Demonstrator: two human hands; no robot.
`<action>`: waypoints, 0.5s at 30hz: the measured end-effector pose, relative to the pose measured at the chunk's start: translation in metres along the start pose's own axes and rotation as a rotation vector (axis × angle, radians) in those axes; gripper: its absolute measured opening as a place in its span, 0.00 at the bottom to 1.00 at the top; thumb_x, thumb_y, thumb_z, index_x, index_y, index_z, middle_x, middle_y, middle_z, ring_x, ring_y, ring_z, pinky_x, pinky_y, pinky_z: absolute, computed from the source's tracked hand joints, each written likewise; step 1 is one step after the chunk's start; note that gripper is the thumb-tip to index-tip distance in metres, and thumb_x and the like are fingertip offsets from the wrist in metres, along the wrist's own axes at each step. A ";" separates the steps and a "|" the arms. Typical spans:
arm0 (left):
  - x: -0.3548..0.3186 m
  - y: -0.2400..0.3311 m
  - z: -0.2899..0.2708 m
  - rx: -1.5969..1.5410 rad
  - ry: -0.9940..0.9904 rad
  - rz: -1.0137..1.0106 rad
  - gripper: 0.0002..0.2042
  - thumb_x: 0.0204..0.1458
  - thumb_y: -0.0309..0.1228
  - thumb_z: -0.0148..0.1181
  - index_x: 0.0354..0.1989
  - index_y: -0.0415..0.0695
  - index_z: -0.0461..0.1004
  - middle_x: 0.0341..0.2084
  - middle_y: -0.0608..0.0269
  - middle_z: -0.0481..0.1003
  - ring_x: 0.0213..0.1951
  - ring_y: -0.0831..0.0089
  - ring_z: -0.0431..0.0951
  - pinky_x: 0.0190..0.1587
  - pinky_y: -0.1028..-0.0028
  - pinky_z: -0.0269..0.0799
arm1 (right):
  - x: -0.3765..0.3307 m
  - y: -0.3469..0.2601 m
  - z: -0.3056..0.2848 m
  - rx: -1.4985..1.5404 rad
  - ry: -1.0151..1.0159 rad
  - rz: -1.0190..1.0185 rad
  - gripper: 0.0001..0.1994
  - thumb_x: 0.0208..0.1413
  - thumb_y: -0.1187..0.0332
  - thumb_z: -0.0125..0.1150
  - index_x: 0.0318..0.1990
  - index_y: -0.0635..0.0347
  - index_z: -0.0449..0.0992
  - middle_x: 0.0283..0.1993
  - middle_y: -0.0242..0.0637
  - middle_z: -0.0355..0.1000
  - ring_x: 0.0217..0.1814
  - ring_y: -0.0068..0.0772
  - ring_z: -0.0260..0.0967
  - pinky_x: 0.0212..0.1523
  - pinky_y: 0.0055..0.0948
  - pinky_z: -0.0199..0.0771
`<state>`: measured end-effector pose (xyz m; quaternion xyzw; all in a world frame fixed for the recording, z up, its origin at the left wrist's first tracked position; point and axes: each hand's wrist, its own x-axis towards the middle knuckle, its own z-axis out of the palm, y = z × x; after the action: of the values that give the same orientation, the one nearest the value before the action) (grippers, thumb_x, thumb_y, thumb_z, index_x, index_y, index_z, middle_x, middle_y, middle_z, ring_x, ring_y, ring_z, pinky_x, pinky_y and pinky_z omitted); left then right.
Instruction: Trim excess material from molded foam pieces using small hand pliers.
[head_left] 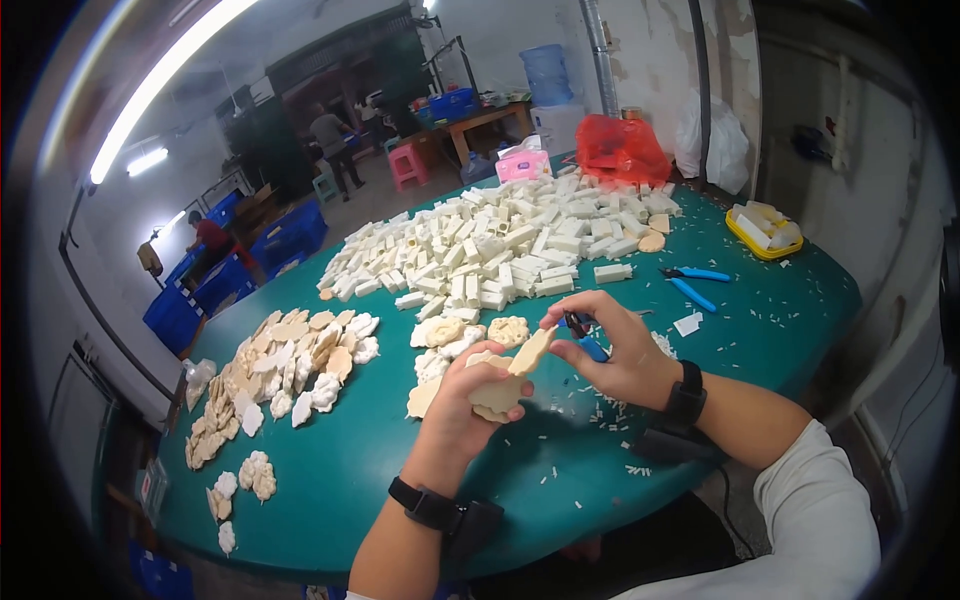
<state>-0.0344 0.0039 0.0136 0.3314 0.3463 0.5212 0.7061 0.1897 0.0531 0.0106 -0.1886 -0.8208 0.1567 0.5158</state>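
Observation:
My left hand [462,408] holds a flat cream flower-shaped piece [505,385] above the green table [350,470]. My right hand [612,348] grips blue-handled cutters [584,338] with the tip at the upper edge of that piece. Just beyond my hands lies a small group of similar cream pieces [450,340]. Both wrists wear black bands.
A big heap of white rectangular blocks [500,250] fills the far middle. Cream flower pieces [285,370] spread on the left. A second pair of blue pliers [692,282], a yellow tray [765,232], a red bag [620,148] and a pink box [524,163] lie beyond. People stand far back left.

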 end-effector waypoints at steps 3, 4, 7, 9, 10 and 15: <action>0.001 0.000 0.000 -0.031 0.037 0.005 0.16 0.50 0.23 0.57 0.49 0.48 0.68 0.43 0.48 0.74 0.39 0.55 0.77 0.28 0.67 0.69 | -0.004 0.004 0.003 0.147 -0.015 0.110 0.21 0.60 0.74 0.68 0.58 0.61 0.67 0.52 0.39 0.74 0.49 0.31 0.74 0.49 0.32 0.74; 0.001 -0.001 0.000 -0.044 0.039 0.009 0.16 0.50 0.23 0.57 0.48 0.48 0.68 0.44 0.47 0.74 0.39 0.55 0.77 0.28 0.67 0.69 | -0.004 0.003 0.006 0.224 0.014 0.143 0.19 0.61 0.74 0.66 0.56 0.60 0.67 0.51 0.37 0.75 0.48 0.26 0.71 0.49 0.29 0.73; 0.001 -0.002 -0.001 -0.032 0.022 0.017 0.16 0.50 0.24 0.56 0.48 0.49 0.68 0.46 0.48 0.74 0.39 0.55 0.77 0.28 0.68 0.69 | -0.002 0.001 0.009 0.301 0.055 0.201 0.17 0.63 0.74 0.65 0.55 0.60 0.67 0.48 0.34 0.75 0.46 0.20 0.69 0.50 0.24 0.72; 0.001 -0.001 -0.002 -0.033 0.006 0.040 0.16 0.50 0.24 0.56 0.49 0.50 0.68 0.46 0.49 0.74 0.39 0.56 0.77 0.28 0.68 0.69 | 0.000 -0.002 0.007 0.300 0.066 0.227 0.17 0.63 0.73 0.64 0.56 0.60 0.66 0.47 0.33 0.74 0.46 0.20 0.68 0.51 0.23 0.71; 0.001 -0.001 -0.002 -0.034 -0.011 0.063 0.16 0.50 0.24 0.56 0.49 0.51 0.68 0.47 0.50 0.74 0.39 0.56 0.77 0.28 0.68 0.69 | 0.001 -0.005 0.004 0.332 0.041 0.312 0.17 0.63 0.73 0.64 0.56 0.60 0.66 0.46 0.32 0.73 0.46 0.19 0.68 0.51 0.23 0.71; 0.002 0.001 -0.007 -0.010 -0.015 0.105 0.18 0.51 0.24 0.59 0.51 0.49 0.66 0.46 0.50 0.74 0.39 0.57 0.78 0.30 0.66 0.70 | 0.003 -0.006 0.003 0.418 -0.029 0.448 0.16 0.64 0.73 0.63 0.55 0.60 0.67 0.42 0.28 0.69 0.46 0.17 0.67 0.51 0.22 0.70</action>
<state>-0.0400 0.0066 0.0100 0.3497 0.3205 0.5568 0.6818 0.1851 0.0490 0.0145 -0.2523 -0.7160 0.4347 0.4845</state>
